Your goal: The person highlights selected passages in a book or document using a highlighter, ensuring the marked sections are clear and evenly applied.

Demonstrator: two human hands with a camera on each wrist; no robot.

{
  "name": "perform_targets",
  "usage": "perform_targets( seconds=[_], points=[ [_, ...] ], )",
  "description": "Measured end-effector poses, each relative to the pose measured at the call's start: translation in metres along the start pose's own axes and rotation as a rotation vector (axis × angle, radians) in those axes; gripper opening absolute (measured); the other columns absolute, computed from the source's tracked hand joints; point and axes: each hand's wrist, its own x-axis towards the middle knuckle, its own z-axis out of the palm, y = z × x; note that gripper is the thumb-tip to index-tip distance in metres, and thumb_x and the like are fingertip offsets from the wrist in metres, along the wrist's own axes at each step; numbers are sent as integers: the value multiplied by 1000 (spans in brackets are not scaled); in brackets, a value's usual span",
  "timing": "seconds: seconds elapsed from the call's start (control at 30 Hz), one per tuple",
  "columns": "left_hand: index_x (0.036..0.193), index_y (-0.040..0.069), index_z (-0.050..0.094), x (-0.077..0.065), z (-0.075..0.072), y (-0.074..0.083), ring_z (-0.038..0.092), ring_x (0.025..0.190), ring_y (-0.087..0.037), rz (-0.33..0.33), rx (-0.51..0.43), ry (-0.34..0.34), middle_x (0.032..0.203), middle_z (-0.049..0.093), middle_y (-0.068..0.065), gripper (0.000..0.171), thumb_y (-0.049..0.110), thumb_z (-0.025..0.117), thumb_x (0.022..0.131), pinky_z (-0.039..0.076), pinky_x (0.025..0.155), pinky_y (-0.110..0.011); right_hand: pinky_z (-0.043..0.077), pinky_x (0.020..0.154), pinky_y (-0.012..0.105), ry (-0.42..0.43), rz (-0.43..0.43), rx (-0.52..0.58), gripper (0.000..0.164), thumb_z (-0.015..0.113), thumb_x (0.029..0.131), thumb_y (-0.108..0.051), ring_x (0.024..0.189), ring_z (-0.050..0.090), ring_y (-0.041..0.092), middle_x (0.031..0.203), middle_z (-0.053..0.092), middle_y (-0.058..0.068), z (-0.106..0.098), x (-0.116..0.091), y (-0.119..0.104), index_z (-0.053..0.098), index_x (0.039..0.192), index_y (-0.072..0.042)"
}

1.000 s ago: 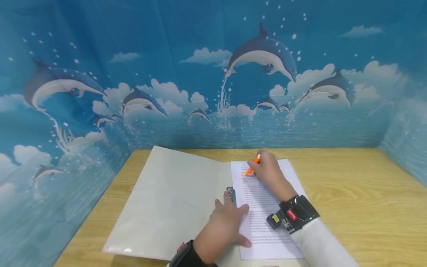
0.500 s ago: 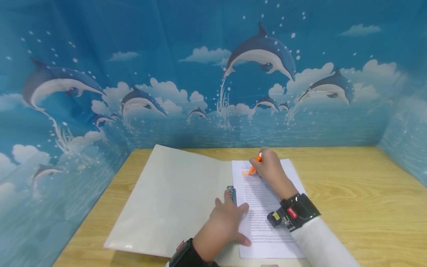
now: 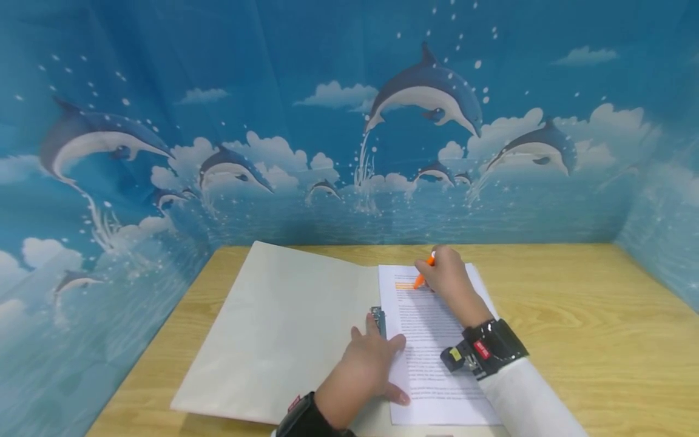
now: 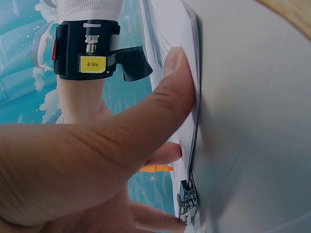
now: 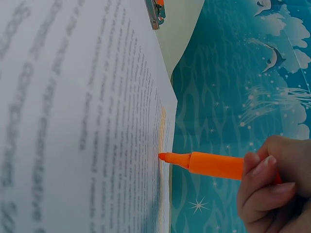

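My right hand (image 3: 449, 280) grips an orange highlighter (image 5: 216, 165), its tip right at the printed lines near the top of the white paper (image 3: 431, 364). Orange marks (image 3: 404, 286) run across a few lines there. Spread flat, my left hand (image 3: 371, 361) rests on the left margin of the paper and the folder's spine, fingertips by a metal clip (image 3: 378, 318). The left wrist view shows its thumb (image 4: 177, 73) lying on the paper's edge. The paper lies in an open pale folder (image 3: 284, 328), whose left cover is spread out.
A wood-grain table (image 3: 595, 315) carries the folder. Behind and on both sides hangs a blue curtain (image 3: 306, 73) printed with dolphins. Each wrist wears a black camera band (image 3: 494, 349).
My right hand has slid the highlighter a little to the right along the text, and the orange marking has grown longer. My left hand has stayed in place.
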Motion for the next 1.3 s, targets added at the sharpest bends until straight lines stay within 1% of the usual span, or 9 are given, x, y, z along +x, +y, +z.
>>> perform_targets(
  seconds=[0.07, 0.23, 0.47, 0.63, 0.77, 0.87, 1.0, 1.17, 1.3],
  points=[
    [130, 32, 49, 0, 1, 1, 34, 124, -55, 1, 0, 3, 147, 25, -26, 95, 58, 78, 44, 47, 83, -56, 36, 40, 26, 10, -1, -3, 20, 58, 87, -17, 40, 46, 15, 50, 46, 4, -1, -1, 1, 51, 78, -1],
    [129, 32, 50, 1, 1, 2, 34, 124, -54, -10, -6, -5, 148, 25, -25, 93, 58, 79, 45, 48, 82, -56, 36, 41, 27, 21, 5, -10, 21, 59, 87, -16, 41, 47, 16, 51, 47, 4, -4, -1, 4, 50, 75, -2],
    [129, 31, 50, 0, 0, 3, 33, 124, -55, -24, -25, -7, 148, 24, -25, 94, 56, 80, 44, 47, 83, -57, 35, 40, 25, 19, 15, -4, 22, 58, 87, -16, 40, 45, 15, 49, 43, 2, -9, -3, 6, 48, 72, -3],
    [127, 31, 51, 1, 1, 2, 34, 124, -54, -19, -21, -6, 148, 24, -26, 91, 56, 80, 44, 47, 82, -57, 36, 41, 25, 12, 12, 7, 18, 57, 88, -13, 42, 45, 15, 53, 46, 4, -12, -5, 10, 51, 75, -1],
    [128, 31, 51, 1, 1, 2, 33, 125, -55, -22, -35, -9, 148, 24, -26, 91, 56, 80, 45, 47, 82, -58, 36, 41, 24, 7, 30, 13, 16, 58, 88, -13, 44, 46, 16, 56, 47, 5, -15, -5, 14, 52, 81, 0],
    [128, 31, 51, 0, 1, 2, 33, 125, -55, -26, -43, -5, 148, 24, -26, 92, 55, 81, 45, 47, 83, -58, 38, 41, 25, 18, 36, 14, 16, 57, 88, -14, 43, 48, 16, 56, 50, 6, -18, -5, 18, 53, 85, 1],
    [128, 30, 51, -1, 0, 2, 33, 125, -55, -24, -43, 0, 148, 23, -26, 92, 55, 81, 45, 46, 83, -58, 41, 41, 27, 41, 35, 3, 18, 57, 88, -14, 43, 50, 16, 55, 52, 7, -21, -4, 22, 52, 84, 2],
    [126, 29, 51, -1, 1, 1, 33, 124, -55, -15, -42, 4, 148, 24, -27, 90, 55, 81, 44, 46, 83, -59, 42, 43, 28, 47, 51, 10, 18, 58, 87, -14, 45, 51, 17, 56, 53, 7, -25, -5, 25, 52, 81, 1],
    [125, 29, 52, -1, 2, 1, 32, 124, -56, -8, -51, 10, 147, 24, -27, 90, 55, 81, 44, 45, 84, -60, 42, 43, 28, 46, 56, 12, 17, 58, 87, -13, 45, 51, 17, 57, 56, 9, -29, -5, 29, 52, 81, 2]
  ],
)
